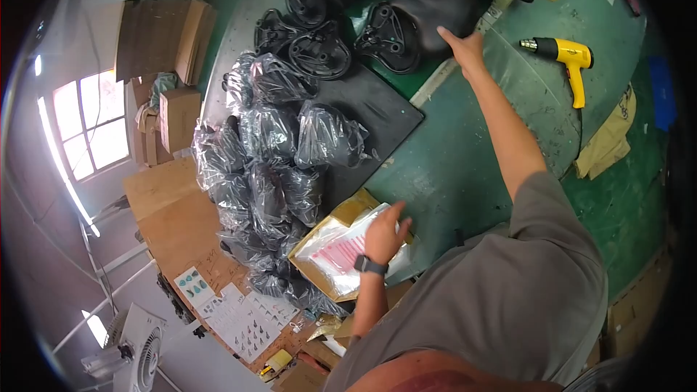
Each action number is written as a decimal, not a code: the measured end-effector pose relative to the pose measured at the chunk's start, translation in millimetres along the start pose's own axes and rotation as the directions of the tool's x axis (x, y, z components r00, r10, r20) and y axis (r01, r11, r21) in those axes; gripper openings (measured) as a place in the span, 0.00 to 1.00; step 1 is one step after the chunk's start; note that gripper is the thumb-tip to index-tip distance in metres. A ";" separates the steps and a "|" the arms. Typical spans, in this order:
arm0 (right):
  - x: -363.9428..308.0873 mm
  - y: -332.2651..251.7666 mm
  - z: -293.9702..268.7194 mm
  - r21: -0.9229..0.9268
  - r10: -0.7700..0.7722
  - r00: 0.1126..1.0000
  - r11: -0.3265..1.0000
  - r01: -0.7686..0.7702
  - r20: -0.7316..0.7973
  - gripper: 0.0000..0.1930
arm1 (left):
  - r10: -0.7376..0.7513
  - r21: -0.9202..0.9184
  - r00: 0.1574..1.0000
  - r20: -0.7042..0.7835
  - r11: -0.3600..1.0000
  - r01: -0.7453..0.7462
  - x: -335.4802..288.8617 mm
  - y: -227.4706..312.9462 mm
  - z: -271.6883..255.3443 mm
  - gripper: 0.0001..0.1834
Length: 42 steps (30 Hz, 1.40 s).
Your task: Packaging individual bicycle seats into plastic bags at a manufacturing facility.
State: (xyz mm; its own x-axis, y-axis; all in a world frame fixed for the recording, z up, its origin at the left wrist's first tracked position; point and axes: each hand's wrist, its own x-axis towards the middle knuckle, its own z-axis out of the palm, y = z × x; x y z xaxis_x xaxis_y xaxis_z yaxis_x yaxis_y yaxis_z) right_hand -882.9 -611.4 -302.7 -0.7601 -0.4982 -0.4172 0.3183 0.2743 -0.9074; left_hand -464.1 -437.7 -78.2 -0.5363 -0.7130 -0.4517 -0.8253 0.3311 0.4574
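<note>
My right hand grips the edge of a smooth black bicycle saddle at the far side of the table, with the thumb on top and the other fingers partly hidden. Close to my body, my left hand, with a dark watch on its wrist, rests over clear plastic bags in an open cardboard box. Its fingers are apart. Left of the held saddle, several black saddles lie with their undersides up. Several more bagged saddles are piled nearer, wrapped in clear plastic.
A yellow heat gun lies on the green table at the right, its cord running toward me. A black mat lies beside the bagged pile. Brown cloth or paper is at the right edge. A fan stands lower left.
</note>
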 end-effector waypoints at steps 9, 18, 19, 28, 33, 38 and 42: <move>-261.1 87.0 -189.6 -0.234 0.136 0.986 0.966 -0.110 0.096 0.43 | 0.374 0.304 0.841 -0.391 0.915 -0.266 298.4 -5.1 -28.1 0.42; -237.2 38.3 -277.3 -0.838 0.665 0.516 0.373 0.398 0.541 0.46 | 0.135 0.551 0.939 -0.317 0.832 0.067 425.2 -8.2 -1.3 0.29; -218.7 13.7 -261.6 -0.822 0.505 0.654 0.428 0.376 0.563 0.43 | 0.205 0.483 0.890 -0.406 0.875 0.019 411.8 -27.2 -4.8 0.24; 29.0 -25.2 -37.8 0.184 0.082 0.974 0.975 -0.122 0.210 0.51 | 0.520 0.304 0.828 -0.209 0.840 -0.451 222.1 -2.3 7.3 0.15; 171.5 -36.2 30.7 0.756 0.392 0.917 0.619 -0.211 -0.065 0.56 | 0.562 0.293 0.827 0.022 0.787 -0.542 113.7 -16.5 28.9 0.09; 188.5 -38.5 47.4 0.910 0.335 0.935 0.414 -0.032 -0.119 0.50 | 0.342 0.278 0.939 0.026 0.900 -0.336 30.1 -11.4 41.0 0.05; 183.9 -46.6 8.3 0.935 0.245 0.967 0.324 -0.146 0.066 0.30 | 0.185 0.243 0.981 -0.062 0.956 -0.165 -7.0 -18.0 66.6 0.09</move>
State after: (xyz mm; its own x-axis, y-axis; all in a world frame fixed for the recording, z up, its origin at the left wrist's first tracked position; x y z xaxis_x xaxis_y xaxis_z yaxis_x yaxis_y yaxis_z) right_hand -1032.8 -722.7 -337.6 -0.6198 -0.4686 -0.6295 0.7436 -0.6072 -0.2801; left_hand -457.2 -397.5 -134.4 -0.6679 -0.6764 -0.3105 -0.7433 0.5846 0.3252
